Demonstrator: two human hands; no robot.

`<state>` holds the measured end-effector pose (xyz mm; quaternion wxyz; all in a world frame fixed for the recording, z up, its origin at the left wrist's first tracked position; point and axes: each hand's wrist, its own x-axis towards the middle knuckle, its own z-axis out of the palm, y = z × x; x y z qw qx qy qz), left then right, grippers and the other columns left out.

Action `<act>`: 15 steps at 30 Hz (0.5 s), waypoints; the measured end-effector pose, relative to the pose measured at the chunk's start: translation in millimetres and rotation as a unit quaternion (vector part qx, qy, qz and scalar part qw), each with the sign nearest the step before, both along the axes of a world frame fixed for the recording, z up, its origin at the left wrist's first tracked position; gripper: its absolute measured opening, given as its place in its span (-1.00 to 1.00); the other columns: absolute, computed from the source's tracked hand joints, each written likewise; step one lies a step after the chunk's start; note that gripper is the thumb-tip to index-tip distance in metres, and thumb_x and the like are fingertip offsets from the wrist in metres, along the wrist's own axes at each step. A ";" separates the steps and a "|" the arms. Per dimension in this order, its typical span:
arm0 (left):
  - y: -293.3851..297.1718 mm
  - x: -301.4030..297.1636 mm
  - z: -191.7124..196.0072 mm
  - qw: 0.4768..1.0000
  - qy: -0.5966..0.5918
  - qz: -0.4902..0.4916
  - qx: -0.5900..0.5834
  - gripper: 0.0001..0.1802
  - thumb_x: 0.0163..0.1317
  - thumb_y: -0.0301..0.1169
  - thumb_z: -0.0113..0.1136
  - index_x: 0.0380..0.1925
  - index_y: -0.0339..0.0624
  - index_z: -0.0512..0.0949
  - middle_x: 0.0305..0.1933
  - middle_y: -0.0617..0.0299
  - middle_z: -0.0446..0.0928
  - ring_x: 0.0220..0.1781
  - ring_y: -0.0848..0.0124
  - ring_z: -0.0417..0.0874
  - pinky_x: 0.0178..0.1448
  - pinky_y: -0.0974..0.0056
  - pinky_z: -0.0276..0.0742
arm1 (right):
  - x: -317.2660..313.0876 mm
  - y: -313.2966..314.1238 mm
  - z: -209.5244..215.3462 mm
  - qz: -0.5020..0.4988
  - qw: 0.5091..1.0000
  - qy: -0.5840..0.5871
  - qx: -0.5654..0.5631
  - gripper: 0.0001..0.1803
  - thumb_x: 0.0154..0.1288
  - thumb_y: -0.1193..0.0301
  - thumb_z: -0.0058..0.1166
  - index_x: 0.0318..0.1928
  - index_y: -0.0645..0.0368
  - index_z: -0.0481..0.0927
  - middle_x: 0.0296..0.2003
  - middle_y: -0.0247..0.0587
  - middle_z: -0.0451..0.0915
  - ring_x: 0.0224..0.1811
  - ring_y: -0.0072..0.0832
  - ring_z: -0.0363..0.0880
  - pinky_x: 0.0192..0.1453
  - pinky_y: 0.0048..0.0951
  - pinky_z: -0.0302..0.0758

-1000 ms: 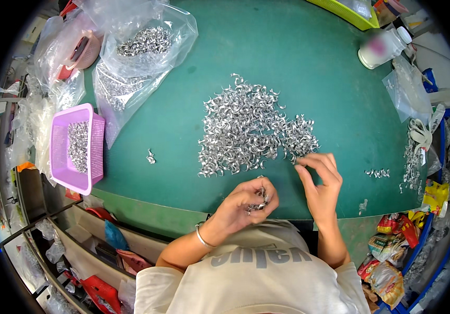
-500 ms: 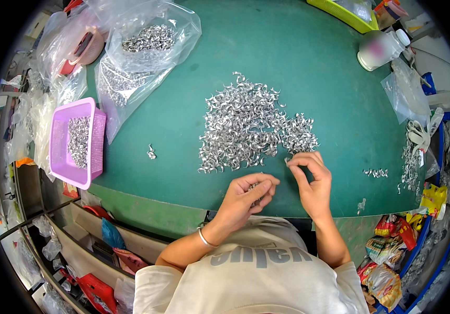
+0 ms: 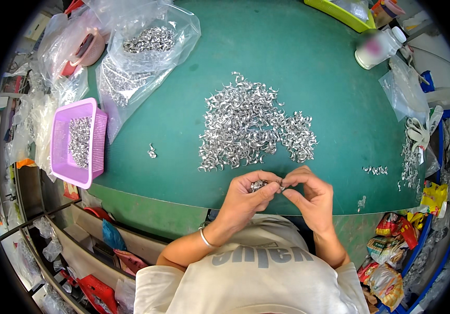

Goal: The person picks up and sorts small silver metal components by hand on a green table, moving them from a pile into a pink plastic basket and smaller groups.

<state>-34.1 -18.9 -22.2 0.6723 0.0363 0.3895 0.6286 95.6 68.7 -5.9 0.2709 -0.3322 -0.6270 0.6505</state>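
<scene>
Small curved silver metal pieces lie in a large pile (image 3: pixel 240 125) on the green table, with a smaller heap (image 3: pixel 299 136) joined to its right side. My left hand (image 3: pixel 248 193) is curled round several of these metal pieces (image 3: pixel 258 185), which show between thumb and fingers. Its fingertips meet those of my right hand (image 3: pixel 311 196), just in front of the pile. The right thumb and forefinger pinch a small metal piece (image 3: pixel 281 187) at the left fingertips; its exact shape is partly hidden.
A purple basket (image 3: pixel 99 141) with metal pieces stands at the left. Behind it lies a clear plastic bag (image 3: pixel 183 31) of similar pieces. A short row of pieces (image 3: pixel 375 170) lies at the right, a white bottle (image 3: pixel 379 49) at the far right. The table's near edge (image 3: pixel 151 198) passes below my hands.
My right hand has moved left from the small heap to the left fingertips. The left hand has turned and opened slightly, showing more of the metal pieces in it.
</scene>
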 end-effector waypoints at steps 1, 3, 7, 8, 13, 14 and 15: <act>-1.0 0.6 0.4 1.000 -0.014 0.004 0.006 -0.86 0.16 -0.49 0.10 -0.28 -0.31 0.50 -0.46 0.31 0.48 -0.64 0.74 0.16 -0.65 0.58 -0.04 | 0.1 -0.4 0.6 0.006 0.999 -0.005 0.038 -0.84 -0.10 0.68 0.15 -0.42 0.26 0.57 -0.41 -0.24 0.55 -0.32 -0.47 0.43 -0.21 -0.50 0.35; -3.0 1.6 0.7 1.000 -0.025 0.008 0.011 -0.85 0.16 -0.48 0.10 -0.28 -0.31 0.50 -0.47 0.31 0.47 -0.65 0.74 0.16 -0.65 0.58 -0.04 | -0.3 -1.4 3.0 0.011 0.996 -0.014 0.092 -0.84 -0.11 0.68 0.17 -0.42 0.26 0.57 -0.42 -0.24 0.54 -0.32 -0.46 0.43 -0.23 -0.50 0.36; -5.0 1.3 1.2 0.999 -0.039 -0.001 0.022 -0.85 0.16 -0.47 0.11 -0.29 -0.30 0.50 -0.47 0.32 0.45 -0.63 0.72 0.16 -0.64 0.57 -0.03 | -1.9 -4.5 8.5 0.004 0.988 -0.027 0.149 -0.83 -0.13 0.67 0.18 -0.42 0.27 0.57 -0.43 -0.22 0.54 -0.35 -0.42 0.44 -0.28 -0.49 0.37; -5.2 1.5 2.0 0.999 -0.040 -0.007 0.022 -0.86 0.17 -0.47 0.11 -0.29 -0.30 0.50 -0.47 0.32 0.44 -0.62 0.72 0.16 -0.63 0.57 -0.03 | -1.9 -5.2 9.4 0.001 0.986 -0.030 0.162 -0.84 -0.13 0.67 0.18 -0.43 0.27 0.57 -0.43 -0.22 0.54 -0.36 -0.42 0.44 -0.30 -0.49 0.37; -6.6 2.1 2.8 0.997 -0.063 -0.027 0.030 -0.85 0.17 -0.43 0.11 -0.32 -0.29 0.48 -0.48 0.34 0.41 -0.60 0.71 0.16 -0.61 0.57 -0.02 | -2.3 -7.8 12.0 -0.010 0.980 -0.033 0.195 -0.83 -0.14 0.67 0.19 -0.43 0.27 0.57 -0.44 -0.21 0.54 -0.38 -0.41 0.44 -0.32 -0.49 0.38; -6.7 2.1 2.8 0.997 -0.064 -0.028 0.033 -0.85 0.17 -0.43 0.11 -0.31 -0.29 0.48 -0.49 0.35 0.40 -0.60 0.71 0.16 -0.61 0.57 -0.02 | -2.7 -8.4 12.5 -0.013 0.979 -0.033 0.200 -0.83 -0.14 0.67 0.19 -0.43 0.27 0.57 -0.44 -0.21 0.54 -0.38 -0.41 0.44 -0.33 -0.49 0.38; -6.6 2.0 3.0 0.997 -0.065 -0.030 0.036 -0.85 0.18 -0.42 0.11 -0.31 -0.29 0.48 -0.50 0.36 0.39 -0.60 0.71 0.15 -0.61 0.57 -0.03 | -2.8 -8.8 12.6 -0.013 0.978 -0.034 0.207 -0.83 -0.14 0.67 0.19 -0.43 0.28 0.57 -0.44 -0.21 0.54 -0.38 -0.41 0.44 -0.33 -0.49 0.38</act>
